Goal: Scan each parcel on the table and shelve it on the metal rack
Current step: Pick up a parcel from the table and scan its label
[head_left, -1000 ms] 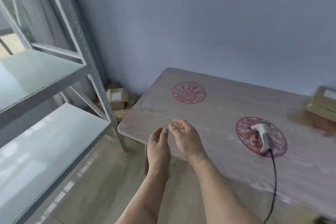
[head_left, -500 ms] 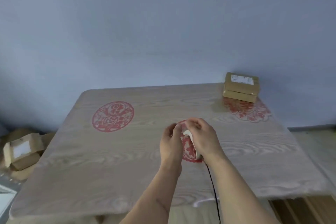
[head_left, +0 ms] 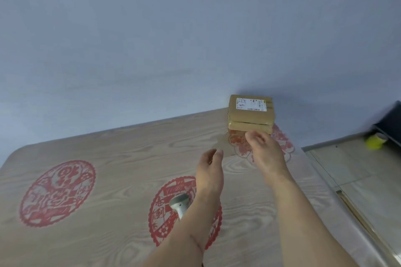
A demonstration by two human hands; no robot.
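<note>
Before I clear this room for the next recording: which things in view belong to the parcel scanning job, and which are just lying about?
Part of the job:
- stacked parcels at the table's far edge
- scanner lying on the table
- left hand and right hand, both empty, reaching toward the parcels

Just lying about:
- yellow object on the floor
- dark object beside it

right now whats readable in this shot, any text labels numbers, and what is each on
No text can be read.
White shipping label on the top parcel: handwriting, print and a barcode, all too small and blurred.
Red paper-cut designs on the table: possible characters, illegible.
</note>
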